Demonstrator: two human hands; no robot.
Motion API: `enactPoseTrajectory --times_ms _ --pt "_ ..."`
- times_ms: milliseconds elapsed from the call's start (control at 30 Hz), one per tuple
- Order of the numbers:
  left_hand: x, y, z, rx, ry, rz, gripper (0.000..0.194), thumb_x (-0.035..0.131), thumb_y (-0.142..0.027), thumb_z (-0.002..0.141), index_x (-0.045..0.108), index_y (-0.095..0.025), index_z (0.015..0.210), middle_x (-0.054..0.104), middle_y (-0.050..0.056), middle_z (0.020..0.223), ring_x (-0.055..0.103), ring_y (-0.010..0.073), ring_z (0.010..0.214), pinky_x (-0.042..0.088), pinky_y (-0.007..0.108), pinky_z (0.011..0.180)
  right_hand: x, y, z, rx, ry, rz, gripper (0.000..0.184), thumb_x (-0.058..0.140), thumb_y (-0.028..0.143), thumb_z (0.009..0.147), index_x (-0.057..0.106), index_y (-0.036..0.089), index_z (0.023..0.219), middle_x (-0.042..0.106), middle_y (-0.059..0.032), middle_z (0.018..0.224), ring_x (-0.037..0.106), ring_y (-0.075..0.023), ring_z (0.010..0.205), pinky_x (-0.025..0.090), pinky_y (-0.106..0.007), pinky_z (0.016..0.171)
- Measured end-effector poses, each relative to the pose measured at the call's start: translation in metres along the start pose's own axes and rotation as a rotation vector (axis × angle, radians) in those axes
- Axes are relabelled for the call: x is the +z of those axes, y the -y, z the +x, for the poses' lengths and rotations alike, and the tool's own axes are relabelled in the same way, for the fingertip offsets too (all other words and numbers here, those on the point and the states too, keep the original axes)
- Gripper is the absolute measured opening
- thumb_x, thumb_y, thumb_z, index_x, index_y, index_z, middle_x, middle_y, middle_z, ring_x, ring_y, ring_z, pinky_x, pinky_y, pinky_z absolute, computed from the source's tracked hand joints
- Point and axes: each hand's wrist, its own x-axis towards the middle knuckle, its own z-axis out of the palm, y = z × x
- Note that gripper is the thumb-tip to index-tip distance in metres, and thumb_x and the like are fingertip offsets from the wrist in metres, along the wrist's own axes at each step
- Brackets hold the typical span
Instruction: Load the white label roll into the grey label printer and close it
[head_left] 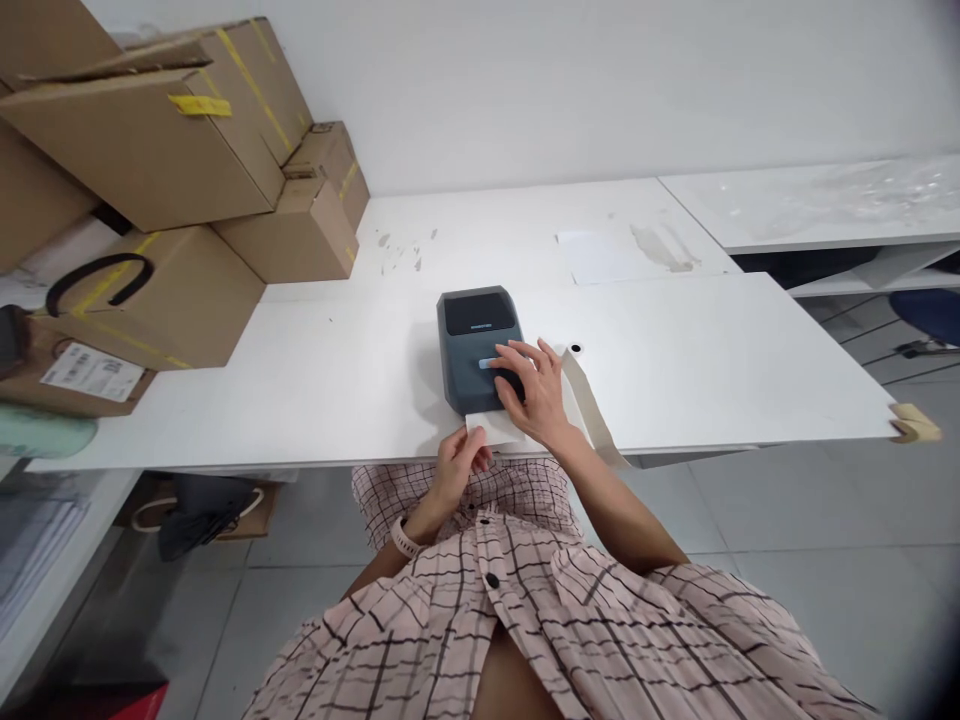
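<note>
Head view: A person's left hand (456, 468) pinches the near left corner of a white slip (493, 428) between thumb and fingers, nearly closed, at the near end of a blue-grey printer (465, 372) on a white table (337, 400). The right hand (541, 400), loosely open and gripping nothing, spreads its curled fingers over the printer's right side near a light-blue button (484, 364). Keeping the slip flat and the touch light should prevent creases and skewing.
</note>
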Motion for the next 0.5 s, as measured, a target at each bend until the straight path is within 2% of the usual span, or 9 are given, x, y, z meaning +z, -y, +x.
enactPoseTrajectory --times_ms 67,133,233,300,367,433,500 --pt "-0.01 -0.002 -0.001 0.069 -0.071 0.004 0.046 0.068 -0.063 0.085 0.065 -0.019 0.072 0.063 -0.001 0.062 0.053 0.0111 0.05 0.04 0.025 0.049 -0.001 0.007 0.003 -0.049 -0.01 -0.057 0.057 0.056 0.025 0.103 0.035 0.029 0.155 0.082 0.0003 0.112 0.063 -0.0259 0.129 0.029 -0.051 0.124" --pt "-0.019 -0.007 0.001 0.178 -0.218 0.02 0.034 0.065 -0.053 0.09 0.068 -0.02 0.082 0.062 -0.001 0.067 0.054 0.0115 0.056 0.043 0.025 0.052 -0.002 0.014 0.007 -0.072 -0.011 -0.124 0.05 0.056 0.027 0.104 0.04 0.026 0.151 0.082 -0.0018 0.11 0.067 -0.0254 0.12 0.029 -0.048 0.122" --pt "-0.023 -0.017 0.009 0.341 -0.404 0.096 0.026 0.063 -0.046 0.094 0.071 -0.022 0.101 0.072 0.004 0.094 0.067 0.0164 0.085 0.054 0.028 0.073 0.001 0.022 0.013 -0.068 0.014 -0.191 0.034 0.053 0.03 0.105 0.052 0.022 0.139 0.08 -0.005 0.106 0.071 -0.0244 0.108 0.031 -0.046 0.119" --pt "-0.019 -0.022 0.016 0.394 -0.393 0.144 0.036 0.062 -0.047 0.096 0.069 -0.023 0.121 0.072 0.009 0.127 0.067 0.0224 0.116 0.056 0.034 0.096 0.004 0.023 0.013 -0.024 0.047 -0.174 0.028 0.052 0.033 0.106 0.057 0.023 0.131 0.08 -0.0053 0.104 0.071 -0.0246 0.107 0.031 -0.047 0.119" --pt "-0.013 -0.024 0.022 0.395 -0.302 0.145 0.053 0.061 -0.052 0.097 0.058 -0.026 0.143 0.058 0.012 0.153 0.058 0.028 0.138 0.051 0.04 0.112 0.007 0.02 0.006 0.043 0.055 -0.11 0.025 0.052 0.034 0.106 0.059 0.025 0.128 0.079 -0.0048 0.106 0.071 -0.0251 0.111 0.031 -0.051 0.12" --pt "-0.008 -0.024 0.024 0.366 -0.224 0.112 0.068 0.06 -0.057 0.098 0.045 -0.027 0.157 0.045 0.012 0.166 0.049 0.0312 0.149 0.048 0.042 0.117 0.01 0.017 -0.01 0.091 0.042 0.002 0.03 0.053 0.034 0.105 0.057 0.027 0.134 0.077 -0.0063 0.12 0.065 -0.0273 0.128 0.031 -0.054 0.122" --pt "-0.006 -0.021 0.024 0.336 -0.177 0.086 0.075 0.058 -0.058 0.098 0.036 -0.028 0.163 0.037 0.011 0.172 0.042 0.0318 0.155 0.047 0.041 0.12 0.012 0.014 -0.03 0.151 0.018 0.149 0.042 0.053 0.037 0.104 0.05 0.03 0.145 0.065 -0.0087 0.146 0.048 -0.0295 0.15 0.031 -0.058 0.125"
